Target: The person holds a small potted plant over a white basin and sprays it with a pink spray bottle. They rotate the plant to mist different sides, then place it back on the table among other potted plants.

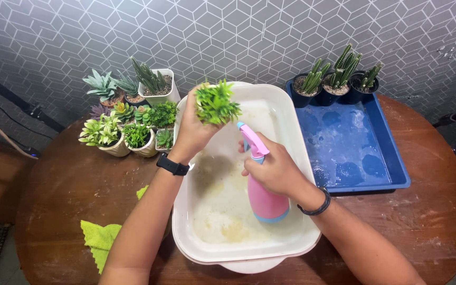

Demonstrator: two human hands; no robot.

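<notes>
The left hand (192, 126) is gripping a small plant (216, 102) over the white tub (291, 132); the right hand (275, 171) is clasping the pink spray bottle (264, 198) (most pots (127, 119) are waiting, three are sitting in the blue tray (391, 169)).

Your hands work over a round brown wooden table (69, 184). Directly beneath them sits a white basin (291, 132). Beyond your left hand stands a cluster of small potted plants (127, 116); a green cloth (100, 240) lies beside your left forearm. Right of your right hand rests a blue tray (354, 142).

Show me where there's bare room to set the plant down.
Free: the wet floor of the blue plastic tray below its three dark cactus pots, and the round wooden table right of it. Crowded: the plant cluster on the left.
</notes>
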